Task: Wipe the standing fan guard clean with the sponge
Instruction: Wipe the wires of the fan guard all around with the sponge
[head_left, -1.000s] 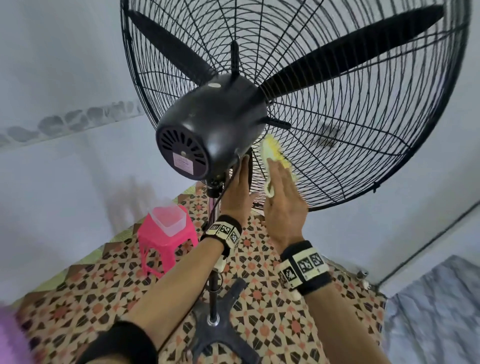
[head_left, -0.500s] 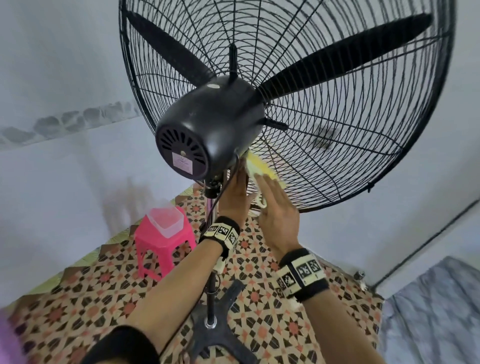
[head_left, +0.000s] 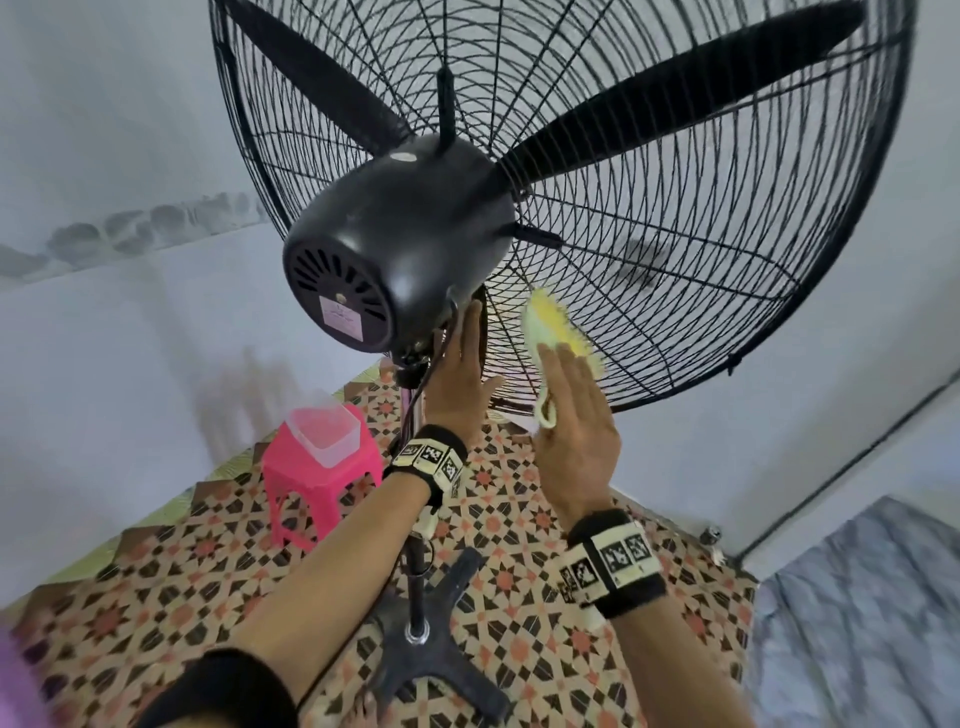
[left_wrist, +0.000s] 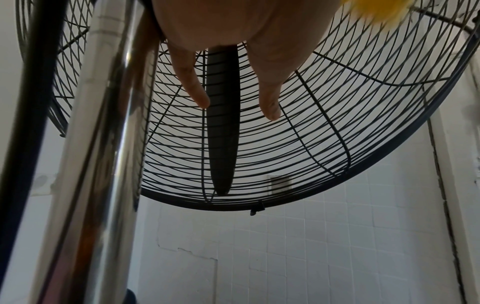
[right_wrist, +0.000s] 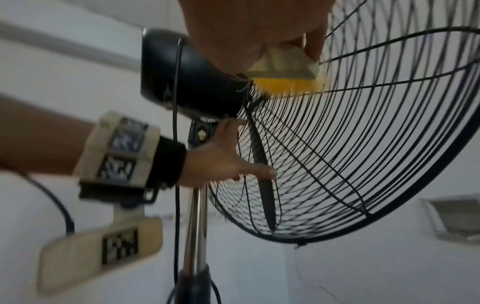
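Observation:
The black wire fan guard fills the top of the head view, with the motor housing at its back. My right hand holds the yellow sponge and presses it on the rear guard wires, just right of and below the motor. In the right wrist view the sponge sits between thumb and fingers, its yellow face on the guard. My left hand lies flat with straight fingers against the guard under the motor, beside the downward blade.
The chrome pole runs down to a black cross base on the patterned floor. A pink stool with a clear plastic tub stands to the left. White walls are close behind, and a power cord hangs from the motor.
My right hand slid the sponge in toward the motor housing, then back out to the right along the guard. The left hand has stayed on the guard.

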